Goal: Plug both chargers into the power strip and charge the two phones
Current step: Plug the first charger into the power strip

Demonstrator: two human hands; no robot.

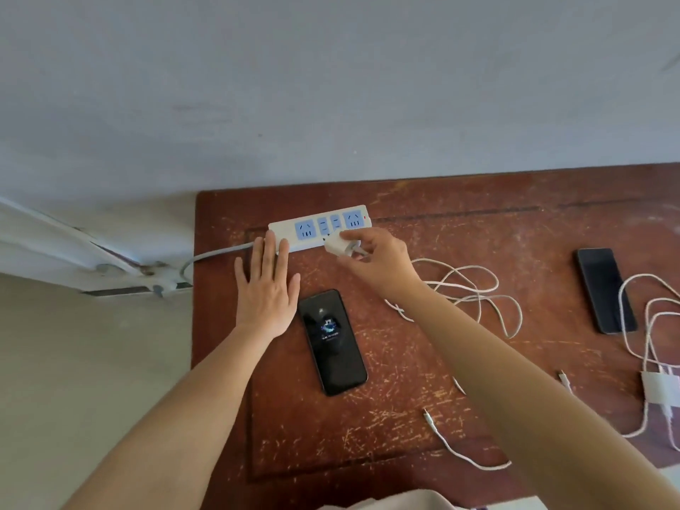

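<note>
A white power strip (283, 226) with blue sockets lies at the table's far left. My left hand (266, 288) lies flat with fingers spread, fingertips on the strip's near left edge. My right hand (375, 257) grips a white charger (336, 245) at the strip's front edge, below the middle sockets. Its white cable (474, 288) trails in loops to the right. A black phone (331, 342) with a lit screen lies below my hands. A second black phone (605, 288) lies at the right, next to a second white charger (660, 390) with its cable (636, 318).
The scratched brown wooden table (404, 417) stands against a grey wall. The strip's grey cord (217, 254) runs off the table's left edge. Loose cable ends (428, 415) lie near the front. White pipes (110, 259) run along the floor at left.
</note>
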